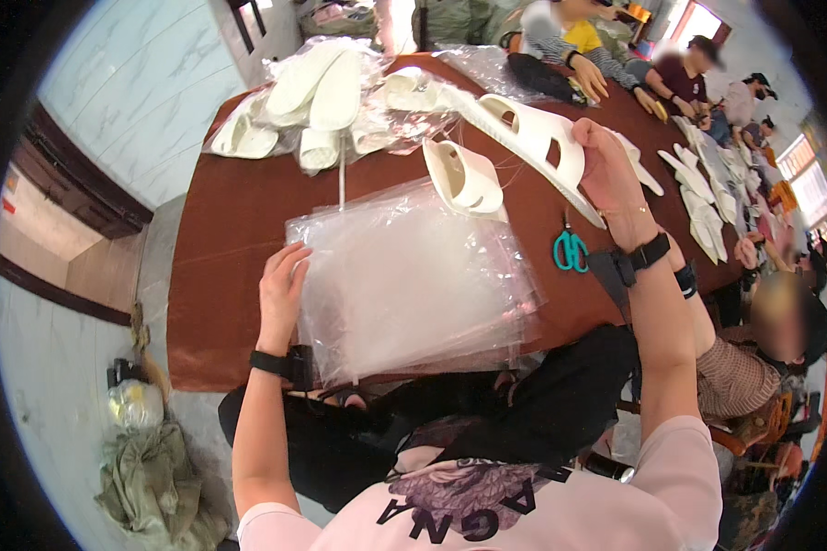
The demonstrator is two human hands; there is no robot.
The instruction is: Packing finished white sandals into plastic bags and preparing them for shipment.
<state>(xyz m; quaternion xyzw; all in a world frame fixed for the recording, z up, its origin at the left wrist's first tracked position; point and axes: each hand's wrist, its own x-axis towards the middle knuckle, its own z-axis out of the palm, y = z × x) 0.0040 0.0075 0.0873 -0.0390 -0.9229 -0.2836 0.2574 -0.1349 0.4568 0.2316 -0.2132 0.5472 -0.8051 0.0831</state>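
Observation:
A white slide slipper (533, 151) is raised over the table, tilted with its sole edge toward me. My right hand (606, 174) is closed around its side at the strap. Just left of it, a second white slipper (464, 179) stands at the far edge of a stack of clear plastic bags (404, 275). At the left edge of this stack, my left hand (285, 280) touches the plastic with its fingers extended and slightly bent. Teal-handled scissors (570, 250) lie on the table below the raised slipper; their blades are hard to make out.
Several bagged white slippers (317, 101) are heaped at the far left of the brown-covered table (225, 275). More white slippers (703, 202) lie to the right. Several people sit along the table, one person (753, 367) close at my right. A green sack (152, 482) sits on the floor at left.

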